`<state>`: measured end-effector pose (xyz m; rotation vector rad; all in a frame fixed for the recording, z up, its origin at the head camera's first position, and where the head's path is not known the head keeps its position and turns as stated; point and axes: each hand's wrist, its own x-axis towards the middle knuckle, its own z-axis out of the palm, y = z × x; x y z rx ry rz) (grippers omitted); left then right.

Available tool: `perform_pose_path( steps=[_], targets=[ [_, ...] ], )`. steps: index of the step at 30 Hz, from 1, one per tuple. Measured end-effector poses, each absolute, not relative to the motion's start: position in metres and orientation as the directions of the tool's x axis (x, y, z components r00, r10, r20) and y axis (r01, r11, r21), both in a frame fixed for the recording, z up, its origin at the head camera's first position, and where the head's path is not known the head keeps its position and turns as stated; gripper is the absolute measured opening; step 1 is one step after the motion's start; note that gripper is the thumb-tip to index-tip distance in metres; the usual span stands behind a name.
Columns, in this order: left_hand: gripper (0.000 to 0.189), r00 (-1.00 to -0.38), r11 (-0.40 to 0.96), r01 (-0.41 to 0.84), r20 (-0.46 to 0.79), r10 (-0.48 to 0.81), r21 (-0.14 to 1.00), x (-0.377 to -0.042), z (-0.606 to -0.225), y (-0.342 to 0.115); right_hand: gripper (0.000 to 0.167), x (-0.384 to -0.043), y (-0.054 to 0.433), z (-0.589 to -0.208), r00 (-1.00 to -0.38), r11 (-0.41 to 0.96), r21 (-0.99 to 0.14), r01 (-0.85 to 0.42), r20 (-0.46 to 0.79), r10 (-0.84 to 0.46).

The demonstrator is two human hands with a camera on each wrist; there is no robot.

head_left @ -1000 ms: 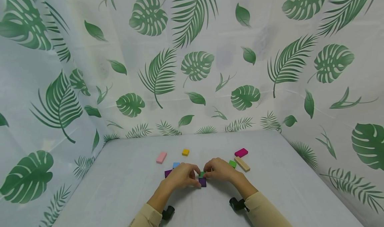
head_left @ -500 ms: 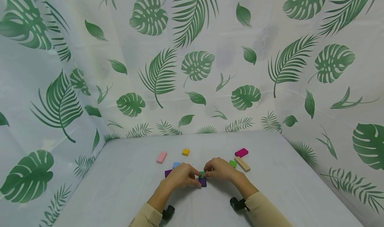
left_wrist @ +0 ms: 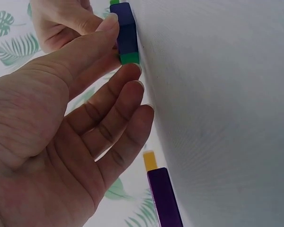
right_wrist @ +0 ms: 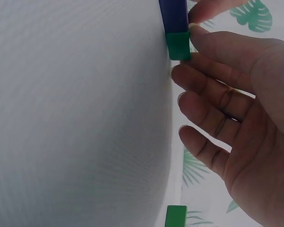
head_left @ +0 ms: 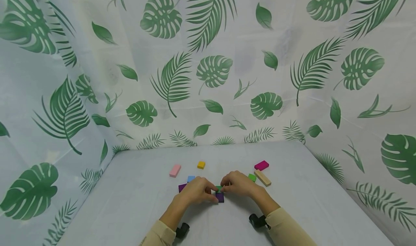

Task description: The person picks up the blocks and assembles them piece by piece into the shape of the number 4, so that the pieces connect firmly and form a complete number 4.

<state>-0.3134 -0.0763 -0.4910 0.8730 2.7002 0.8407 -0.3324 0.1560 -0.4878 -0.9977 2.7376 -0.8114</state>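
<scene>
A dark purple block [head_left: 220,197] and a green block [head_left: 219,189] sit end to end on the white table, touching, between my two hands. My left hand [head_left: 196,191] comes from the left. Its thumb lies on the side of the dark purple block and its index fingertip is at the green one, as the left wrist view shows. From the right, my right hand [head_left: 239,184] pinches the green block [right_wrist: 178,46] between thumb and index finger. The other fingers of both hands are loosely bent and hold nothing.
Left of the hands lie a pink block [head_left: 175,170], a yellow block [head_left: 201,165], a light blue block [head_left: 191,179] and a purple block [head_left: 182,187], partly hidden. To the right are a bright green block [head_left: 251,177], a magenta block [head_left: 261,165] and a plain wooden block [head_left: 262,177].
</scene>
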Motion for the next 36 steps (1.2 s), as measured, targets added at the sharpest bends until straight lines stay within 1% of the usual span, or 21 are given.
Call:
perform_pose_path(
  steps=[6,12,16,20,24,27,36],
  targets=[
    [0.036,-0.809,0.666,0.486,0.002,0.588,0.566,-0.313,-0.491,-0.076,0.018,-0.333,0.157,-0.488,-0.791,0.656,-0.521,-0.546,0.063,-0.608],
    [0.036,-0.815,0.679,0.474,-0.013,0.58,0.56,-0.312,-0.489,-0.075,0.025,-0.336,0.163,-0.486,-0.831,0.687,-0.529,-0.498,0.063,-0.553],
    [0.037,-0.818,0.687,0.47,-0.019,0.575,0.554,-0.312,-0.488,-0.074,0.028,-0.338,0.17,-0.483,-0.844,0.691,-0.53,-0.491,0.093,-0.528],
    [0.036,-0.816,0.688,0.477,-0.016,0.578,0.547,-0.312,-0.486,-0.074,0.028,-0.34,0.178,-0.481,-0.849,0.694,-0.524,-0.495,0.121,-0.514],
    [0.036,-0.814,0.685,0.479,-0.015,0.58,0.549,-0.313,-0.487,-0.074,0.03,-0.344,0.186,-0.481,-0.873,0.721,-0.525,-0.451,0.095,-0.478],
    [0.036,-0.814,0.681,0.478,-0.012,0.581,0.556,-0.312,-0.487,-0.075,0.03,-0.345,0.191,-0.483,-0.885,0.722,-0.547,-0.424,0.083,-0.457],
    [0.037,-0.82,0.691,0.47,-0.017,0.572,0.549,-0.31,-0.486,-0.074,0.029,-0.35,0.205,-0.484,-0.894,0.703,-0.577,-0.415,0.116,-0.433]
  ],
)
